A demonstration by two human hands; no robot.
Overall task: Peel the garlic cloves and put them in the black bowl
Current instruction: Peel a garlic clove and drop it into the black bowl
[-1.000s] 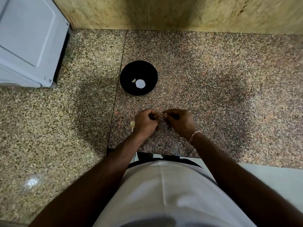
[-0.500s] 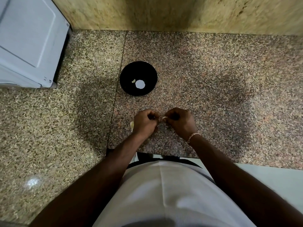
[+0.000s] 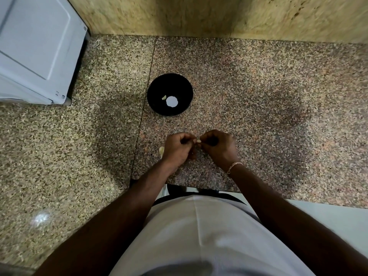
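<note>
Over the near edge of the desk (image 3: 258, 100), the left hand (image 3: 176, 147) and right hand (image 3: 220, 147) meet, fingers curled, pinching one small pale clove (image 3: 198, 140) between them. Since a second ago they have barely shifted, so peeling is likely still under way. Another clove (image 3: 161, 150) lies beside the left hand. Farther back, the bowl (image 3: 185, 90) holds one pale piece (image 3: 164, 97).

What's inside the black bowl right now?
The black bowl holds one small pale garlic piece beside a bright white glare spot. Nothing covers the bowl's interior.
</note>
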